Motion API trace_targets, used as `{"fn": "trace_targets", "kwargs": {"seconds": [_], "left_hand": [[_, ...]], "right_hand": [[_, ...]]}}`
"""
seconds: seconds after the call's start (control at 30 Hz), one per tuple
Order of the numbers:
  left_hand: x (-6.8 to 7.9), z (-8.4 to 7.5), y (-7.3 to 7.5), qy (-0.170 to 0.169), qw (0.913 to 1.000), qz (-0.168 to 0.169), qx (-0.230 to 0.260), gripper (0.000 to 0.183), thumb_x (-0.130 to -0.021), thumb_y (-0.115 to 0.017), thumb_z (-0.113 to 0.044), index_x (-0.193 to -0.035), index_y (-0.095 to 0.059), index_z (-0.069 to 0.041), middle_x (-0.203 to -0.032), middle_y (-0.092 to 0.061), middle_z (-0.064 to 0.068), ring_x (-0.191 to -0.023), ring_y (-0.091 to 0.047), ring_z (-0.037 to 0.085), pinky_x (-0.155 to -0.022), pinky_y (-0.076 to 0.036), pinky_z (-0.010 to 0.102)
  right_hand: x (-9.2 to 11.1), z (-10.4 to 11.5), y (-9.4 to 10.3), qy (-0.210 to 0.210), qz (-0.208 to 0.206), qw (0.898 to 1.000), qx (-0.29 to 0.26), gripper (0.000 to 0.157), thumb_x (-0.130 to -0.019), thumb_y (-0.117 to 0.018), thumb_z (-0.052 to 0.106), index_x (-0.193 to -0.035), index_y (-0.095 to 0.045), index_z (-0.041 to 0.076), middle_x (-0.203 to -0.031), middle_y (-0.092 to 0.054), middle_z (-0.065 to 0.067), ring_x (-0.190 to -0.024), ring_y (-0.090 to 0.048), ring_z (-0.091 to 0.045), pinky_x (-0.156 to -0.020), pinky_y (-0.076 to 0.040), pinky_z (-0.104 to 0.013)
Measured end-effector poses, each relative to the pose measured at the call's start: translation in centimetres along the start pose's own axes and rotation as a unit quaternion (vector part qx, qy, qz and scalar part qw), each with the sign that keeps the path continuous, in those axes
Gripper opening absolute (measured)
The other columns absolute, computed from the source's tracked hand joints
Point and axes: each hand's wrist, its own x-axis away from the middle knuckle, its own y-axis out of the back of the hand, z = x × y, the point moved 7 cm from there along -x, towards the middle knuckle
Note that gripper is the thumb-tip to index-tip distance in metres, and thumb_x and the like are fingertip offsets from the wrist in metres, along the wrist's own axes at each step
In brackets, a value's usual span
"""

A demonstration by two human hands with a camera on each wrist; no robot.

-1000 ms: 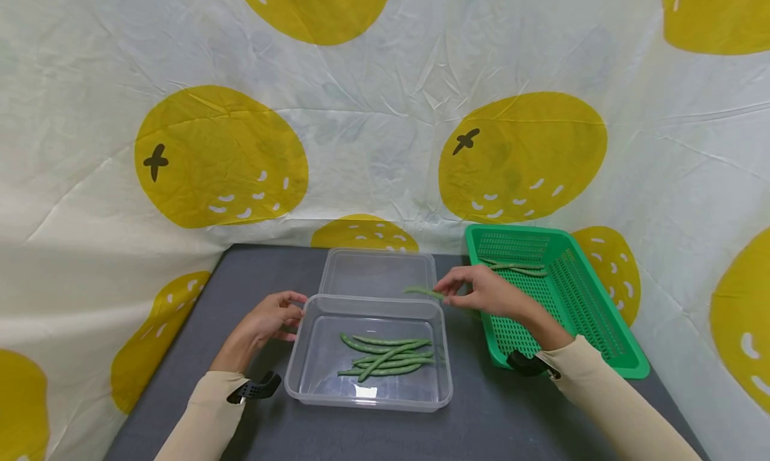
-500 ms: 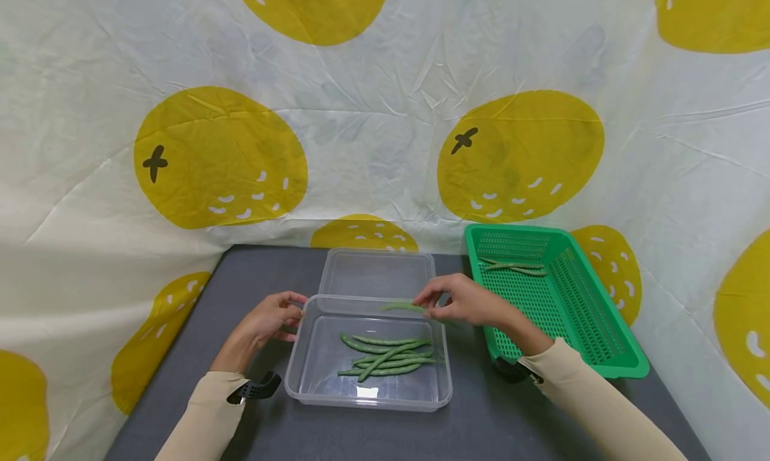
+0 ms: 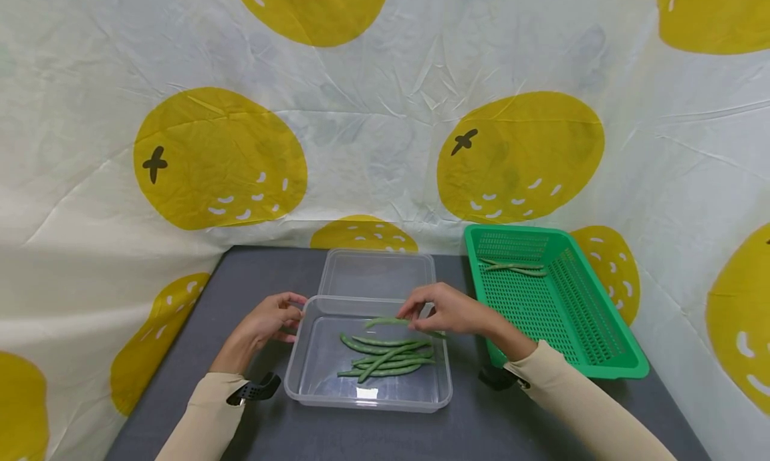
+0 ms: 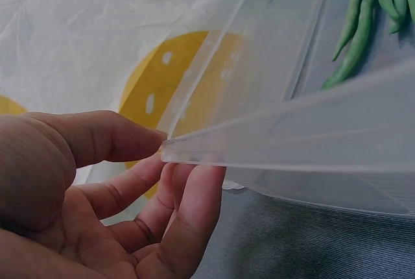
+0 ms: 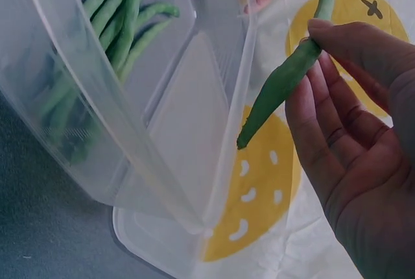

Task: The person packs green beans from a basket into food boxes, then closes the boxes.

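A clear plastic container (image 3: 337, 402) stands on the dark table, with several green beans (image 3: 388, 359) lying loosely together on its floor. At its far left corner my left hand (image 3: 273, 317) pinches the rim; in the left wrist view the thumb (image 4: 123, 137) lies on top of the corner and the fingers are below. Over the container's far right part, my right hand (image 3: 448, 309) holds one green bean (image 5: 282, 81) between thumb and fingertips. That bean is above the rim, apart from the beans below.
Behind the container lies a flat clear lid (image 3: 375, 272). To the right stands a green perforated basket (image 3: 622, 344) with a few green beans (image 3: 514, 268) at its far end. A fruit-print cloth (image 3: 373, 154) hangs behind the table.
My right hand has moved left and nearer with the green bean, from beside the basket to over the container. The left hand stays at the container's corner.
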Motion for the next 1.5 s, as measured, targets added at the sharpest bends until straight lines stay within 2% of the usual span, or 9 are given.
{"fn": "trace_targets", "kwargs": {"seconds": [0.27,0.5,0.67,0.97,1.13,1.3,1.37,1.5], "left_hand": [[0.2,-0.1,-0.1,-0.003,1.0,0.002,0.001,0.044,-0.094,-0.059,-0.007,-0.136,-0.052,0.003,-0.112,-0.064,0.022,-0.082,-0.066,0.022,-0.065,-0.06,0.039],[0.5,-0.3,-0.3,-0.015,0.9998,0.009,-0.001,0.044,-0.095,-0.06,-0.009,-0.136,-0.051,0.003,-0.109,-0.064,0.018,-0.081,-0.065,0.02,-0.065,-0.06,0.038],[0.4,-0.1,-0.2,-0.014,0.9999,0.005,0.001,0.044,-0.094,-0.061,-0.009,-0.136,-0.052,0.003,-0.109,-0.064,0.019,-0.08,-0.065,0.019,-0.064,-0.06,0.038],[0.2,0.1,-0.1,-0.014,0.9999,0.0,-0.001,0.044,-0.093,-0.059,-0.007,-0.135,-0.052,0.004,-0.109,-0.064,0.021,-0.08,-0.065,0.02,-0.065,-0.06,0.039],[0.1,0.1,-0.1,-0.013,0.9999,0.0,0.0,0.044,-0.093,-0.059,-0.006,-0.135,-0.053,0.003,-0.108,-0.064,0.02,-0.08,-0.065,0.02,-0.065,-0.06,0.039],[0.1,0.1,-0.1,-0.014,0.9999,0.003,-0.001,0.044,-0.094,-0.059,-0.007,-0.136,-0.052,0.003,-0.107,-0.065,0.019,-0.08,-0.065,0.02,-0.064,-0.06,0.038],[0.1,0.1,-0.1,-0.014,0.9999,0.004,-0.002,0.044,-0.094,-0.059,-0.007,-0.136,-0.052,0.003,-0.107,-0.065,0.019,-0.08,-0.065,0.02,-0.065,-0.06,0.038],[0.1,0.2,-0.1,-0.014,0.9999,0.003,-0.003,0.044,-0.094,-0.06,-0.008,-0.136,-0.052,0.003,-0.107,-0.065,0.02,-0.08,-0.066,0.02,-0.065,-0.06,0.038]], "right_hand": [[0.2,-0.1,-0.1,-0.01,-0.005,0.999,-0.03,0.027,-0.093,-0.074,0.022,-0.12,-0.072,0.022,-0.117,-0.069,-0.007,-0.101,-0.066,-0.014,-0.085,-0.058,-0.031],[0.9,-0.7,1.0,-0.008,-0.028,0.999,-0.017,0.025,-0.093,-0.074,0.021,-0.118,-0.072,0.023,-0.112,-0.07,0.005,-0.096,-0.067,-0.014,-0.084,-0.059,-0.038],[1.5,-1.1,1.8,-0.017,-0.036,0.999,-0.019,0.025,-0.093,-0.074,0.022,-0.119,-0.072,0.023,-0.112,-0.07,0.006,-0.097,-0.067,-0.013,-0.086,-0.059,-0.038],[3.2,-2.4,3.8,-0.045,-0.058,0.997,-0.015,0.025,-0.095,-0.072,0.019,-0.12,-0.071,0.02,-0.113,-0.071,0.002,-0.102,-0.068,-0.016,-0.086,-0.058,-0.033],[4.2,-3.4,4.9,-0.061,-0.073,0.995,-0.007,0.025,-0.096,-0.071,0.021,-0.12,-0.071,0.019,-0.115,-0.072,-0.008,-0.102,-0.069,-0.018,-0.085,-0.057,-0.034],[4.9,-4.3,5.9,-0.077,-0.092,0.993,0.012,0.023,-0.095,-0.071,0.023,-0.119,-0.072,0.019,-0.112,-0.073,-0.003,-0.101,-0.068,-0.017,-0.085,-0.056,-0.036],[5.2,-4.5,6.3,-0.084,-0.098,0.992,0.014,0.023,-0.096,-0.071,0.022,-0.118,-0.072,0.019,-0.11,-0.073,-0.001,-0.1,-0.068,-0.017,-0.083,-0.056,-0.033],[5.7,-5.2,7.1,-0.094,-0.111,0.989,0.011,0.022,-0.096,-0.071,0.019,-0.118,-0.073,0.018,-0.108,-0.074,-0.006,-0.1,-0.068,-0.019,-0.08,-0.055,-0.029]]}}
